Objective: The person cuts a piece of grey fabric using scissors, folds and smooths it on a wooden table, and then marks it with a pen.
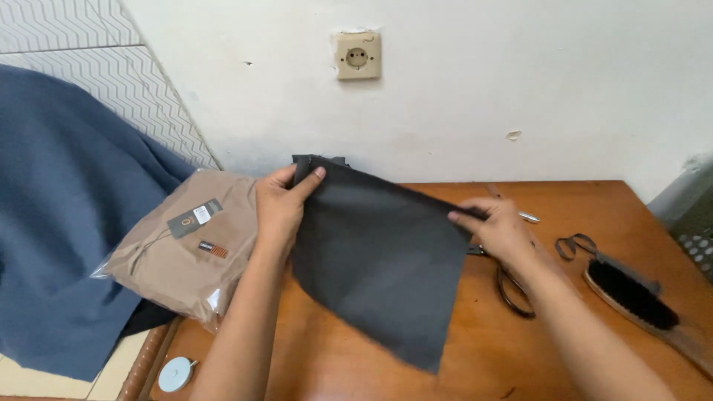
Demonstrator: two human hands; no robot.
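Note:
A dark grey piece of cloth hangs above the wooden table, held up by its top edge. My left hand pinches its upper left corner, thumb on the front. My right hand grips the upper right corner between thumb and fingers. The cloth's lower corner points down toward the table's near edge. Black scissors lie on the table under my right wrist, partly hidden by it.
A tan folded garment in a clear plastic bag lies at the table's left end. Blue fabric drapes at far left. A wooden brush with black bristles lies at right. A pale blue round tape measure sits at the near left corner.

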